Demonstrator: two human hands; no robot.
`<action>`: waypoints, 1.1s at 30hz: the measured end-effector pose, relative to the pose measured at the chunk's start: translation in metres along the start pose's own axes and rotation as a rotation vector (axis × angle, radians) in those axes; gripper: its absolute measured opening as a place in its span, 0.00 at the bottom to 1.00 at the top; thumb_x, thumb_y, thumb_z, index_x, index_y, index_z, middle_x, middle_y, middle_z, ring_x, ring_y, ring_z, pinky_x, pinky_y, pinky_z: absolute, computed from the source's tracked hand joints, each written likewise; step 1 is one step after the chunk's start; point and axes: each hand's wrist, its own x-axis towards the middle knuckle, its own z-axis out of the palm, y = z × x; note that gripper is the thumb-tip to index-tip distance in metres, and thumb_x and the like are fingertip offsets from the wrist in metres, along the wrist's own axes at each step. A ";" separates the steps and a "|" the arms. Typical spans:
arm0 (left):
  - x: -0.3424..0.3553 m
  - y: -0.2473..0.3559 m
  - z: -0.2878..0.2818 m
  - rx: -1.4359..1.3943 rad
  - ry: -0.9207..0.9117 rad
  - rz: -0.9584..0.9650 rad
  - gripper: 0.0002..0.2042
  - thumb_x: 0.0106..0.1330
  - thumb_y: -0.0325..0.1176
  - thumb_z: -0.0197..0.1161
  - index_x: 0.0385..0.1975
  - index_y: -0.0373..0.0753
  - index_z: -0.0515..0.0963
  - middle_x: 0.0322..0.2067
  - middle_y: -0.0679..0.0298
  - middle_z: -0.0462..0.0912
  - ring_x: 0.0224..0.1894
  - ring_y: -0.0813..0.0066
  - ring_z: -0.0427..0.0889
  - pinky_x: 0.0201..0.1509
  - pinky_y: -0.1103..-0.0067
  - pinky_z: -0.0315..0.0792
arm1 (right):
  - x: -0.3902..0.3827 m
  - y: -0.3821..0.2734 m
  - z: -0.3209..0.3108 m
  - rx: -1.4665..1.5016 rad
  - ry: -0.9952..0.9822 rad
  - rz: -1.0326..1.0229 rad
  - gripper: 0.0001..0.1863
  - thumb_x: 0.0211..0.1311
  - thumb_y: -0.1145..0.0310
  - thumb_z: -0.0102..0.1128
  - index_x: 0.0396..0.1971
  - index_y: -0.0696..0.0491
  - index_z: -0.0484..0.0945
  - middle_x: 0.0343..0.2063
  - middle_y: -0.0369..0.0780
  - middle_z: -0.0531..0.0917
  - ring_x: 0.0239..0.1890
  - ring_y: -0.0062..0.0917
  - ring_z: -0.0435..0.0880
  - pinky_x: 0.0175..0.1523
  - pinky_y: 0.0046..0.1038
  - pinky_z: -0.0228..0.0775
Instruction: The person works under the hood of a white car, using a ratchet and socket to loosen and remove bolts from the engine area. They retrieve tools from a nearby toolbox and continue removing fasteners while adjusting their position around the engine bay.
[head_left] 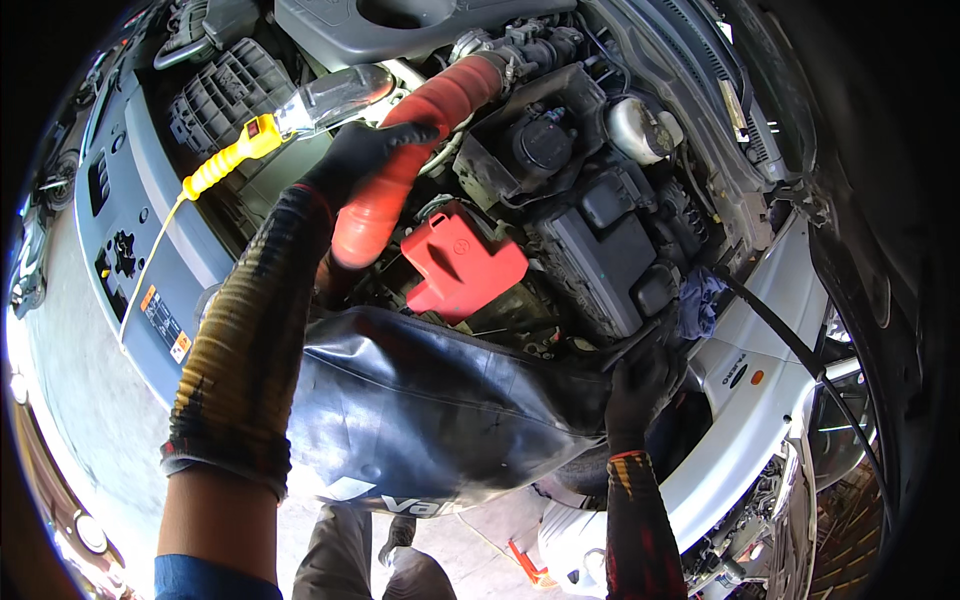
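Observation:
My left hand [372,158], in a black glove, grips a thick red ribbed hose [412,160] from its left side. A finger lies across the hose; the others are hidden. Gloved too, my right hand [642,392] rests at the edge of a black fender cover [430,400], where shadow hides how its fingers are bent. The hose runs from a metal clamp end near the engine down to a loose-looking lower end. Just right of that end sits a red plastic cover [463,262]. A yellow-handled work lamp [232,160] lies left of my left hand, its clear head against the hose.
A black fuse box [600,255] and a white fluid reservoir [640,132] stand to the right. Across the right side slants a thin black prop [770,320], near a crumpled purple-grey cloth [700,302]. The lamp's cord [150,270] hangs over the grey front panel [175,215].

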 end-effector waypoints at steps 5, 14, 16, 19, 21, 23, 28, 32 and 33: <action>-0.003 0.006 -0.002 0.010 0.027 -0.015 0.40 0.52 0.63 0.82 0.43 0.23 0.87 0.36 0.56 0.90 0.39 0.72 0.85 0.47 0.70 0.79 | -0.002 -0.002 -0.003 0.016 -0.003 0.002 0.35 0.59 0.63 0.74 0.65 0.58 0.74 0.66 0.54 0.74 0.73 0.55 0.64 0.78 0.56 0.53; 0.009 -0.025 -0.006 0.362 -0.041 0.049 0.15 0.78 0.35 0.62 0.60 0.45 0.87 0.45 0.60 0.94 0.39 0.73 0.89 0.48 0.73 0.80 | -0.001 0.002 -0.001 0.026 -0.016 -0.020 0.34 0.63 0.61 0.72 0.67 0.58 0.74 0.66 0.56 0.74 0.73 0.55 0.64 0.78 0.56 0.53; 0.013 -0.023 -0.013 0.123 -0.057 0.120 0.25 0.67 0.55 0.71 0.54 0.41 0.88 0.38 0.55 0.90 0.36 0.74 0.84 0.48 0.71 0.78 | -0.003 0.004 0.000 0.037 -0.018 -0.015 0.35 0.60 0.59 0.72 0.66 0.57 0.75 0.66 0.53 0.74 0.74 0.56 0.63 0.78 0.58 0.53; 0.000 -0.012 -0.005 0.109 -0.071 0.174 0.30 0.64 0.64 0.73 0.53 0.44 0.89 0.35 0.50 0.88 0.36 0.68 0.84 0.49 0.69 0.78 | -0.005 0.004 0.001 0.084 -0.017 0.011 0.35 0.58 0.59 0.72 0.65 0.57 0.75 0.65 0.52 0.74 0.74 0.56 0.62 0.78 0.59 0.53; -0.020 -0.007 0.014 0.857 0.031 0.320 0.15 0.79 0.41 0.62 0.61 0.56 0.87 0.32 0.53 0.91 0.28 0.69 0.84 0.38 0.69 0.81 | -0.004 0.003 0.001 0.087 -0.031 0.026 0.35 0.59 0.60 0.73 0.65 0.57 0.75 0.66 0.53 0.74 0.74 0.55 0.63 0.78 0.58 0.52; -0.032 -0.002 0.021 0.550 0.185 0.089 0.15 0.80 0.39 0.61 0.61 0.54 0.86 0.33 0.43 0.88 0.29 0.58 0.86 0.39 0.69 0.80 | -0.004 0.002 0.000 0.029 -0.008 -0.018 0.35 0.61 0.62 0.74 0.66 0.59 0.74 0.67 0.55 0.73 0.74 0.54 0.63 0.79 0.56 0.51; -0.017 0.015 -0.007 0.354 -0.060 0.174 0.15 0.80 0.32 0.61 0.58 0.35 0.86 0.50 0.58 0.92 0.47 0.78 0.86 0.55 0.74 0.80 | -0.003 0.000 -0.003 0.034 -0.050 0.006 0.36 0.62 0.62 0.74 0.68 0.59 0.73 0.68 0.55 0.72 0.75 0.55 0.62 0.80 0.56 0.50; -0.029 0.007 0.005 0.263 0.089 0.056 0.41 0.56 0.70 0.76 0.35 0.24 0.88 0.25 0.50 0.88 0.32 0.65 0.88 0.42 0.66 0.80 | -0.006 0.001 -0.002 0.170 -0.036 0.055 0.37 0.58 0.59 0.74 0.66 0.58 0.74 0.65 0.53 0.75 0.74 0.55 0.63 0.78 0.57 0.53; -0.034 0.004 0.012 0.459 0.100 0.098 0.44 0.57 0.72 0.73 0.35 0.21 0.87 0.26 0.45 0.87 0.33 0.61 0.88 0.44 0.63 0.80 | -0.006 0.001 -0.001 0.188 -0.060 0.089 0.36 0.61 0.60 0.73 0.66 0.58 0.73 0.66 0.53 0.74 0.74 0.54 0.64 0.77 0.55 0.55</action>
